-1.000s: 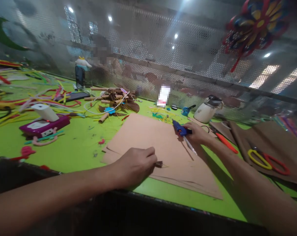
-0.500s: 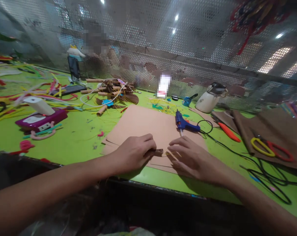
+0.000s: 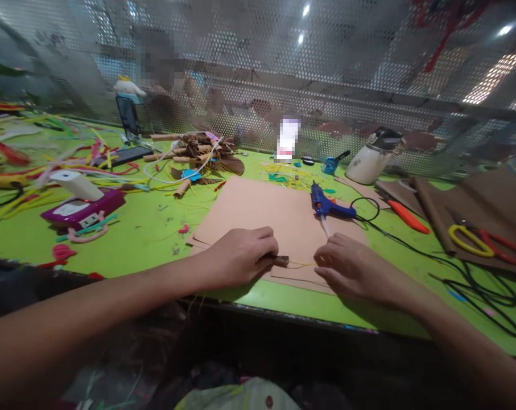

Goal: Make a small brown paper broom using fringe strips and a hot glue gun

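My left hand (image 3: 240, 256) is closed on a small brown piece (image 3: 281, 261) that rests on the tan paper sheets (image 3: 261, 213) near the table's front edge. A thin yellow strand (image 3: 302, 265) runs from the brown piece toward my right hand (image 3: 351, 267). The right hand's fingertips are pinched together at the strand's end, just right of the piece. A blue glue gun (image 3: 326, 206) lies on the sheets beyond my right hand, its black cord (image 3: 454, 279) trailing to the right.
On the green table (image 3: 155, 228) lie a purple box with a white device (image 3: 81, 202), coloured strips at left, a pile of brown rolls (image 3: 198, 156), a white jug (image 3: 368, 162), an orange cutter (image 3: 409, 216), scissors (image 3: 483, 245) on brown paper, and a perforated metal screen behind.
My right hand put down the glue gun on the sheets and came back to the brown piece, pinching the yellow strand. The left hand kept its grip.
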Action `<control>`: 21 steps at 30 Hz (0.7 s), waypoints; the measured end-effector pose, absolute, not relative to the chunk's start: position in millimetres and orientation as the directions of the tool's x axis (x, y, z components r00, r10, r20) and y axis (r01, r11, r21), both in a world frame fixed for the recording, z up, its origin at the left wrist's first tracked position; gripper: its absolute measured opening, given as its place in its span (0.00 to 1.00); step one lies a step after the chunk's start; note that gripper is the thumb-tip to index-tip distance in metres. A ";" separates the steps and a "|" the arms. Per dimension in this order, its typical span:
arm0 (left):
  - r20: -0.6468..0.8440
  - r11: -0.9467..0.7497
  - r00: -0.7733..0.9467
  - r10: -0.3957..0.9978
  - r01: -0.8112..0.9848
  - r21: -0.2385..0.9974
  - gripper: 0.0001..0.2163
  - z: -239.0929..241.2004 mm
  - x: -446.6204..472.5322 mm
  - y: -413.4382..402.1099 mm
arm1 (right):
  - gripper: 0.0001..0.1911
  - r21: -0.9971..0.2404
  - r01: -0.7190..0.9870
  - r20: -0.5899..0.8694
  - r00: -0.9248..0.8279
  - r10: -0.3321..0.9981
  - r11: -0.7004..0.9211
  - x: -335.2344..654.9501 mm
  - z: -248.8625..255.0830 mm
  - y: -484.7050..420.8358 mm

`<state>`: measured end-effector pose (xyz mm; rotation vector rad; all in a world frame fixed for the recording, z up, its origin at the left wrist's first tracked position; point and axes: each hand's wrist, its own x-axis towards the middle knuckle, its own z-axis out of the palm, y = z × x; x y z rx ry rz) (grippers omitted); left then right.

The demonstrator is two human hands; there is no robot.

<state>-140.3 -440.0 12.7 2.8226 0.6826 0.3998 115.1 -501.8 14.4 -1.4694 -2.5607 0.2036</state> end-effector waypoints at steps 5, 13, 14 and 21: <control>0.204 -0.872 0.855 0.477 0.431 0.232 0.06 11.6 -143.5 -443.0 | 0.08 -0.189 0.833 0.137 -0.502 0.854 0.520 122.3 14.3 -511.8; 0.225 -0.858 0.834 0.503 0.451 0.247 0.07 7.4 -145.1 -449.2 | 0.07 0.053 0.740 0.261 -0.658 0.706 0.670 87.2 15.8 -520.5; 0.229 -0.858 0.833 0.503 0.452 0.242 0.07 6.7 -144.9 -449.4 | 0.07 0.075 0.726 0.239 -0.679 0.695 0.683 84.3 14.3 -519.8; 0.219 -0.842 0.816 0.536 0.497 0.210 0.07 7.2 -141.1 -450.7 | 0.08 0.127 0.708 0.239 -0.701 0.672 0.694 77.7 0.4 -514.1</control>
